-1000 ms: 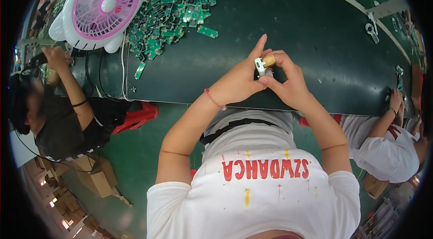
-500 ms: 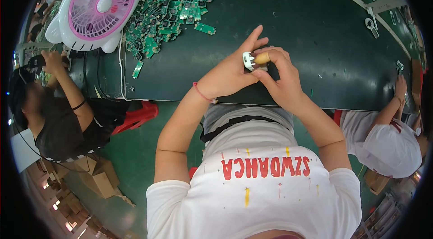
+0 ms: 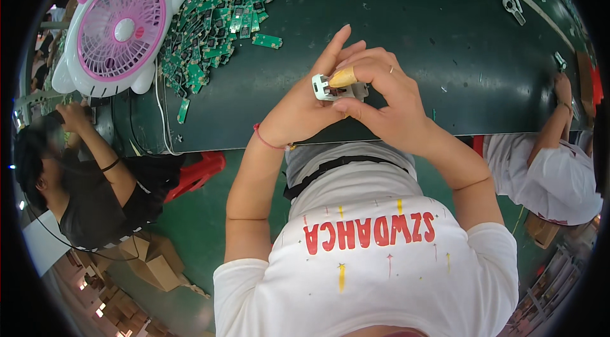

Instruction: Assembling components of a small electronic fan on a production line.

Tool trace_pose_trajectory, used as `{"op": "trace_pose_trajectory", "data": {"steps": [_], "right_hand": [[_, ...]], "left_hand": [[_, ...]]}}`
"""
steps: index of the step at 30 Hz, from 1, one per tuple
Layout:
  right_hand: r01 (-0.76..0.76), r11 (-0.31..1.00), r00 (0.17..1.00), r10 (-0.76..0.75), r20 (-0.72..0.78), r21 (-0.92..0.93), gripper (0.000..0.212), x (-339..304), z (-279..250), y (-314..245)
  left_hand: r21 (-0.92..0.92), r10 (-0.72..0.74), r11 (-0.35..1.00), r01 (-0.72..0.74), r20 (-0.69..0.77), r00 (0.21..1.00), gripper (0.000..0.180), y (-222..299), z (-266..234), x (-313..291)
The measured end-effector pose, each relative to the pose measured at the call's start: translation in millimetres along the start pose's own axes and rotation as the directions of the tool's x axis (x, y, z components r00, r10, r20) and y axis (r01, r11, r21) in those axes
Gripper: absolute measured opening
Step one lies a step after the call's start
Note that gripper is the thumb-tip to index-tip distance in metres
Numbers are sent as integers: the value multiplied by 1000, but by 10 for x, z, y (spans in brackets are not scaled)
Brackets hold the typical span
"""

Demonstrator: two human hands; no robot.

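A small white plastic housing [image 3: 319,88] with an open, slotted end is held over the near part of the dark green table. My left hand [image 3: 295,106] supports it from the left, index finger stretched out beyond it and the grip partly hidden. My right hand [image 3: 397,98] closes on it from the right, with the thumb low on its near side. A yellowish finger cot [image 3: 343,77] covers the right index fingertip, which presses at the housing's upper side. What lies inside the housing is too small to make out.
A heap of green circuit boards [image 3: 206,32] lies at the back left, beside a pink-and-white fan [image 3: 124,30]. A white cable [image 3: 160,117] runs down to the table edge. Co-workers sit left and right; a grey-white part [image 3: 513,11] lies far right.
The whole view has shifted slightly, moving the scene to the left. The right index finger has tilted over the housing, and more of the housing shows between my hands.
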State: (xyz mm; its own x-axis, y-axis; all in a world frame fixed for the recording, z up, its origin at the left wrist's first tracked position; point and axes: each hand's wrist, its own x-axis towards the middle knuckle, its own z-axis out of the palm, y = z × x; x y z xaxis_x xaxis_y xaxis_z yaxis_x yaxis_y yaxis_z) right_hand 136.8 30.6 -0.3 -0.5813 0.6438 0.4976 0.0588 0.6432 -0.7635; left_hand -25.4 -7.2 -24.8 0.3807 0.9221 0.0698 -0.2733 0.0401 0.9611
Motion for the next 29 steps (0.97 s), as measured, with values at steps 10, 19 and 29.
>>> {"op": "trace_pose_trajectory", "data": {"steps": [10, 19, 29], "right_hand": [[-47, 993, 999, 46, 11, 107, 29, -65, 30, 51], [230, 935, 968, -247, -32, -270, 22, 26, -41, 115], [306, 948, 951, -299, 80, -90, 30, 87, -72, 224]], "left_hand": [[69, -1, 998, 2, -14, 1000, 88, 4, 59, 4], [158, -49, 986, 54, -31, 998, 87, 97, 83, -24], [293, -39, 955, 42, -14, 999, 85, 79, 128, -79]]}}
